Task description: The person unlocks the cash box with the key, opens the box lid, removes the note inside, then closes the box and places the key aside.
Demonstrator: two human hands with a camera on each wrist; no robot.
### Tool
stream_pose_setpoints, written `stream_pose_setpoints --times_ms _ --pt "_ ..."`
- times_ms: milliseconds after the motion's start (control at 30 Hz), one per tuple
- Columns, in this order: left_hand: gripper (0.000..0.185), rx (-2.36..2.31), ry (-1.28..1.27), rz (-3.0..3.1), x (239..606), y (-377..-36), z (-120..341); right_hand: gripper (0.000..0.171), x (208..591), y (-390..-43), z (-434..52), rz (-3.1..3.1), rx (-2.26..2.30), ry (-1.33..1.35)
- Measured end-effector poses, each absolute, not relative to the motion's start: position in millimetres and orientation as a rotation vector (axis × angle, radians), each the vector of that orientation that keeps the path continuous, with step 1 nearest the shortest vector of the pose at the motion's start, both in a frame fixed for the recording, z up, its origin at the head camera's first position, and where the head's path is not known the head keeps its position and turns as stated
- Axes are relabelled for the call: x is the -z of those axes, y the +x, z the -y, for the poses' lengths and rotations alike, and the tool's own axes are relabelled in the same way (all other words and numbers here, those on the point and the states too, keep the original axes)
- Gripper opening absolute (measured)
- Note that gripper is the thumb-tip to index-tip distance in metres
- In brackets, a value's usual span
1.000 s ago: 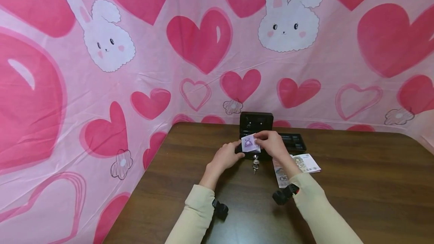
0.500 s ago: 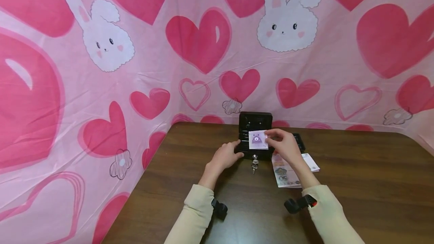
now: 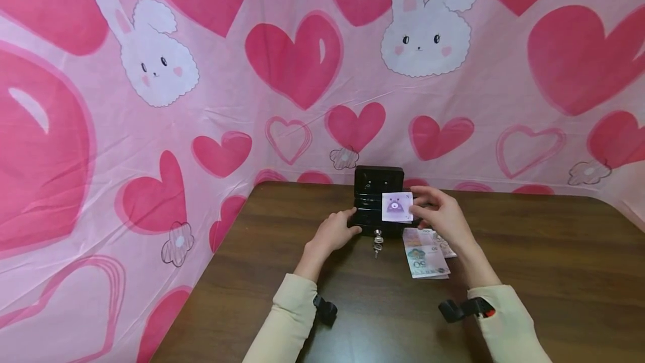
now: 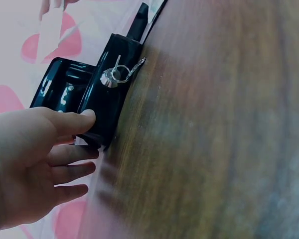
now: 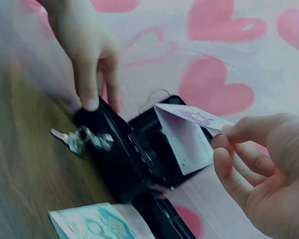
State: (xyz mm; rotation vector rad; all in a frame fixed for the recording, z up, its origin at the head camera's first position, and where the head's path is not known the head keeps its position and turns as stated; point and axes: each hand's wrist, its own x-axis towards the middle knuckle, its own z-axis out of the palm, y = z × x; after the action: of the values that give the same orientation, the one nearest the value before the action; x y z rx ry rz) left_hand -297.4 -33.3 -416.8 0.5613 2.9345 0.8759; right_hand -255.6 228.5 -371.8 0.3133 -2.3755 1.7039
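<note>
A staged tabletop recording corner rather than a lived-in room: a pink backdrop cloth (image 3: 302,99) printed with hearts and white rabbits hangs creased across two meeting walls, closing in one dark wood-grain table (image 3: 529,251) that bears a small black cash box (image 3: 370,206) and banknotes (image 3: 425,256).

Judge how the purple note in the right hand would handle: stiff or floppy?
Probably light and floppy: the right hand pinches the note by one edge, and in the right wrist view it shows a fold. It likely creases easily. On the table it would probably slide rather than roll.
</note>
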Motion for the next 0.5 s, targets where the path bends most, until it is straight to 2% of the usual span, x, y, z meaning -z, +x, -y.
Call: stream_pose_setpoints --times_ms 500 --pt "0.058 -0.892 0.567 -2.922 414.9 -296.1 35.9 0.049 361.3 -242.1 -269.1 2.468 -1.710 0.378"
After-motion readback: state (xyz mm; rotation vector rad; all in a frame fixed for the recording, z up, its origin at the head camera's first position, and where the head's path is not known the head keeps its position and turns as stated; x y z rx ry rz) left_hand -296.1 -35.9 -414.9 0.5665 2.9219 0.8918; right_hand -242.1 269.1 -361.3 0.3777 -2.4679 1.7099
